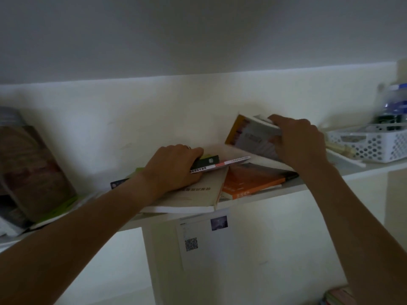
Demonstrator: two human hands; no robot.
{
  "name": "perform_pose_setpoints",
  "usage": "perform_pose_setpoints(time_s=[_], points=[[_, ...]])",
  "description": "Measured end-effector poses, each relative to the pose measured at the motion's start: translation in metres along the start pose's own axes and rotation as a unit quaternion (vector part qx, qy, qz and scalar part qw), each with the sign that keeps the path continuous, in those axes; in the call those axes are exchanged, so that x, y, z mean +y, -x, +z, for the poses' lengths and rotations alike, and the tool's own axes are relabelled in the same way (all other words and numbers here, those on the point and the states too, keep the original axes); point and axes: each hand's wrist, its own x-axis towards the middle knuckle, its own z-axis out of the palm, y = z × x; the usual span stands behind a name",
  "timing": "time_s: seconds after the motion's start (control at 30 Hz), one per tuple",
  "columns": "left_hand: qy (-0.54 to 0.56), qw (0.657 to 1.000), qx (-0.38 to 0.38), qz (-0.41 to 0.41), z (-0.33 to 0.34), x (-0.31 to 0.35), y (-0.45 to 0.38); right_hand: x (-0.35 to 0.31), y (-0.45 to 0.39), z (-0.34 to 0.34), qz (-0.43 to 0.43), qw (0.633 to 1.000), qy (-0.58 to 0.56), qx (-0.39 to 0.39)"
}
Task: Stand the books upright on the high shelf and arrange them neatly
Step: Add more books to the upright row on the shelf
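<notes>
- Nearest me, the cream book lies flat and overhangs the shelf edge; the orange book lies flat just beside it.
- My left hand rests on the pile, its fingers curled round a thin dark book.
- My right hand grips a tilted book, half raised from the pile.
- I judge the step in hand is raising the first book; next it needs tipping upright, probably against the wall, though blur hides its lower edge.
- A basket sits far right.
</notes>
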Motion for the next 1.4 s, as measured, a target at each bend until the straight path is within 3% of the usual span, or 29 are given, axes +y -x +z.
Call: perform_pose_setpoints(time_s=[0.13,0.23,0.3,0.37,0.47,0.53,0.67,0.73,0.83,0.9,0.97,1.07,1.13,1.2,1.3,1.4], points=[[0.01,1.0,-0.001,0.004,0.005,-0.005,0.007,-0.002,-0.005,0.007,0.029,0.998,-0.003,0.061],[0.06,0.997,-0.037,-0.036,0.001,-0.004,0.01,-0.025,-0.007,0.006,-0.01,0.994,-0.048,0.095],[0.098,0.994,-0.013,-0.051,-0.003,0.004,0.014,-0.052,-0.006,0.005,-0.059,0.992,-0.075,0.084],[0.105,0.986,0.117,-0.055,-0.011,0.015,0.022,-0.083,-0.003,0.008,-0.102,0.99,-0.088,0.032],[0.043,0.936,0.348,-0.009,-0.026,0.016,0.028,-0.123,0.003,0.019,-0.135,0.983,-0.122,-0.004],[0.035,0.923,0.384,0.002,-0.035,0.007,0.026,-0.143,0.007,0.026,-0.153,0.985,-0.085,-0.001],[0.059,0.949,0.307,-0.037,-0.038,-0.007,0.028,-0.164,0.012,0.029,-0.172,0.981,-0.081,-0.03],[0.053,0.959,0.275,-0.048,-0.035,-0.009,0.034,-0.166,0.014,0.03,-0.205,0.962,-0.14,-0.111],[0.029,0.976,0.196,-0.086,-0.027,-0.015,0.037,-0.152,0.014,0.02,-0.217,0.887,-0.296,-0.281],[-0.009,0.985,0.139,-0.098,-0.02,-0.024,0.039,-0.129,0.005,0.015,-0.224,0.873,-0.266,-0.343],[-0.045,0.991,0.082,-0.1,-0.02,-0.033,0.04,-0.103,-0.006,0.016,-0.218,0.892,-0.176,-0.354],[-0.001,0.995,-0.038,-0.091,-0.026,-0.04,0.04,-0.082,-0.01,0.023,-0.19,0.904,-0.167,-0.343],[0.044,0.977,-0.186,-0.095,-0.033,-0.036,0.04,-0.081,-0.008,0.026,-0.198,0.916,-0.151,-0.314],[0.049,0.951,-0.279,-0.121,-0.042,-0.035,0.037,-0.085,-0.006,0.024,-0.224,0.927,-0.122,-0.275],[0.052,0.952,-0.278,-0.121,-0.049,-0.043,0.03,-0.097,-0.002,0.02,-0.264,0.923,-0.122,-0.251],[0.009,0.97,-0.235,-0.063,-0.045,-0.037,0.023,-0.111,0.002,0.027,-0.288,0.904,-0.143,-0.284]])
